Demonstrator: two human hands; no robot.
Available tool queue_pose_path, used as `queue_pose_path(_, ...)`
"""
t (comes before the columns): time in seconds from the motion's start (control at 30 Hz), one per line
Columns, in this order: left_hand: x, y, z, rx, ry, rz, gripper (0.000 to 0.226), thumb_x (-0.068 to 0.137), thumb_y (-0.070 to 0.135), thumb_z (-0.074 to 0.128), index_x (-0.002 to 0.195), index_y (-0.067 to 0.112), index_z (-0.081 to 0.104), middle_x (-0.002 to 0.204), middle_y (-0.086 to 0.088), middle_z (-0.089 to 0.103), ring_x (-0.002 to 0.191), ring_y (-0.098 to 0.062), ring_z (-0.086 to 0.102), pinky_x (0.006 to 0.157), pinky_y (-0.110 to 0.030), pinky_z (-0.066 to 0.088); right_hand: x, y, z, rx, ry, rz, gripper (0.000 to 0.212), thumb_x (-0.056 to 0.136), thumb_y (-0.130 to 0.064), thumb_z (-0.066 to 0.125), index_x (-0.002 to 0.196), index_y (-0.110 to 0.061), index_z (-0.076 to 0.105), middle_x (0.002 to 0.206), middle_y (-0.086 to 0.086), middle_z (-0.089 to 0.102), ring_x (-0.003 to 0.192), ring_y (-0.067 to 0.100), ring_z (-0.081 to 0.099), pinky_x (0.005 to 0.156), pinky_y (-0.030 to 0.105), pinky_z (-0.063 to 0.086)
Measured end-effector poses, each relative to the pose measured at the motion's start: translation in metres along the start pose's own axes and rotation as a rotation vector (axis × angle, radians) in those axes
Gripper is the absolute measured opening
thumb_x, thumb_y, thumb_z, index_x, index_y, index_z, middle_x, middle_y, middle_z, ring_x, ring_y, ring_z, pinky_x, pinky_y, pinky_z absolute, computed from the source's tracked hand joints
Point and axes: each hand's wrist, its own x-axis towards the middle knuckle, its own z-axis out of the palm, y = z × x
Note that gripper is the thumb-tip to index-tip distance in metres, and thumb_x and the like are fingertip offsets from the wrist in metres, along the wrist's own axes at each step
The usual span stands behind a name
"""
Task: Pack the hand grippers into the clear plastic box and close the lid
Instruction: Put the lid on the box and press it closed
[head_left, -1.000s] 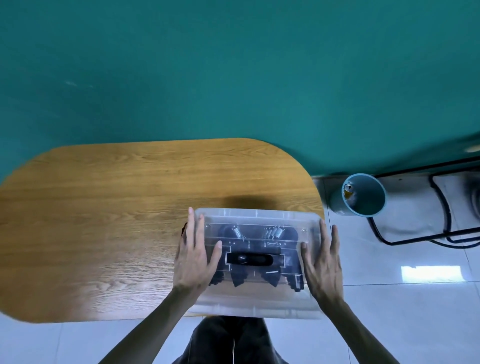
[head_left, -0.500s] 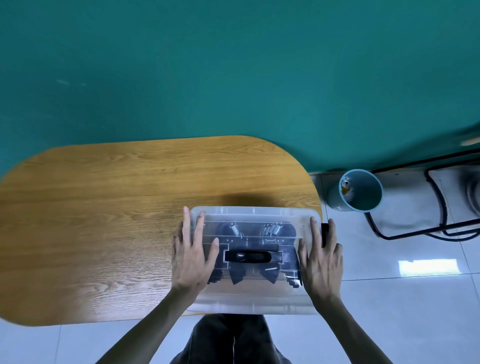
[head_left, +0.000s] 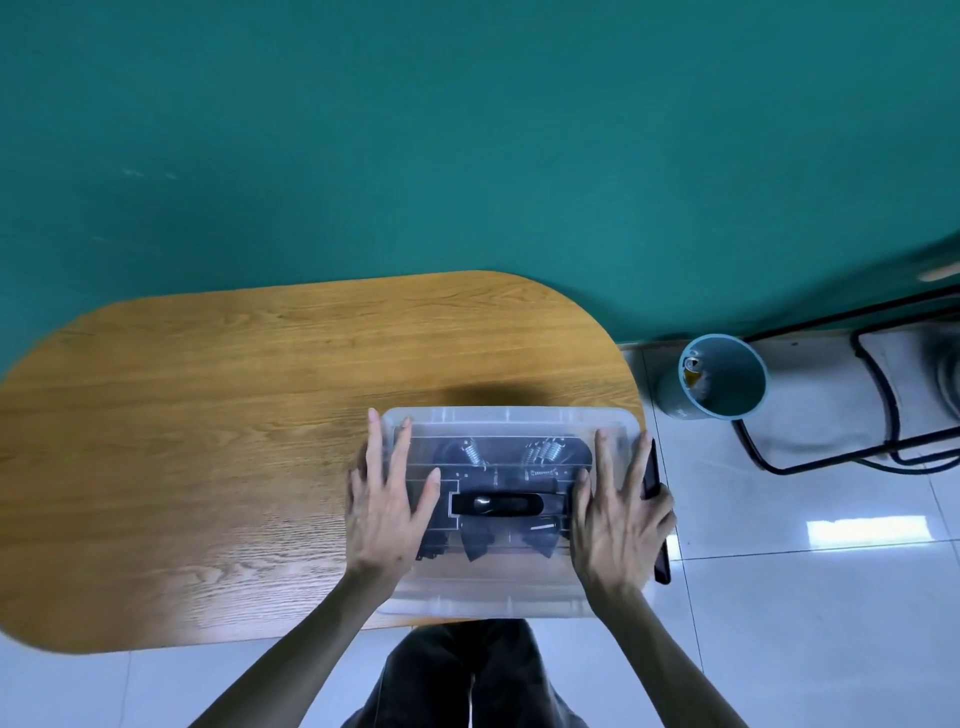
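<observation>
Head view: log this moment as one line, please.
left hand: flat on lid | right hand: flat on lid, by latch | grippers: inside box | table

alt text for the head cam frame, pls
Seen from above, a person's left hand and right hand press flat on the lid of a clear plastic box holding black hand grippers, at the near right edge of a wooden table. A teal bin stands on the tiled floor to the right.

right hand (head_left: 621, 525) shifted inward onto lid (head_left: 509, 431) | black side latch (head_left: 655, 519) now exposed
</observation>
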Motion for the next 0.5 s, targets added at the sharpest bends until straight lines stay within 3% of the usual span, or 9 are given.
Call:
queue_pose_path(0.2,-0.009,-0.008,-0.002,-0.137,0.007,-0.165,0.098,0.087,0.084,0.037,0.16,0.036,-0.007,0.168,0.005,-0.02,0.154,-0.035,0.014,0.118,-0.067,0.021,0.0,0.003,0.001,0.016,-0.004,0.001,0.056,0.104,-0.049,0.027,0.158,-0.042,0.015,0.169,0.004,-0.002,0.094,0.04,0.046,0.079,0.047,0.039)
queue_pose_path(0.27,-0.01,-0.007,-0.005,-0.192,-0.029,-0.239,0.101,0.081,0.087,0.042,0.158,0.045,-0.009,0.168,0.003,-0.021,0.152,-0.037,0.018,0.115,-0.069,0.026,-0.001,0.003,0.003,0.011,-0.005,-0.001,0.055,0.104,-0.049,0.026,0.157,-0.043,0.015,0.169,0.004,-0.002,0.095,0.04,0.046,0.079,0.047,0.039)
queue_pose_path(0.37,-0.01,-0.004,-0.01,-0.248,-0.057,-0.272,0.101,0.075,0.09,0.046,0.151,0.059,-0.013,0.169,0.006,-0.016,0.149,-0.043,0.026,0.099,-0.072,0.044,0.0,0.002,0.003,0.023,-0.003,0.012,0.055,0.103,-0.049,0.025,0.157,-0.044,0.016,0.169,0.003,-0.001,0.093,0.038,0.044,0.079,0.047,0.037)
queue_pose_path(0.5,-0.01,-0.003,-0.012,-0.234,-0.053,-0.253,0.099,0.078,0.083,0.051,0.15,0.061,-0.013,0.169,0.005,-0.015,0.149,-0.044,0.024,0.09,-0.07,0.051,-0.001,0.001,0.003,0.024,0.003,0.011,0.054,0.103,-0.049,0.025,0.156,-0.043,0.02,0.169,0.004,0.001,0.09,0.038,0.042,0.077,0.047,0.035)
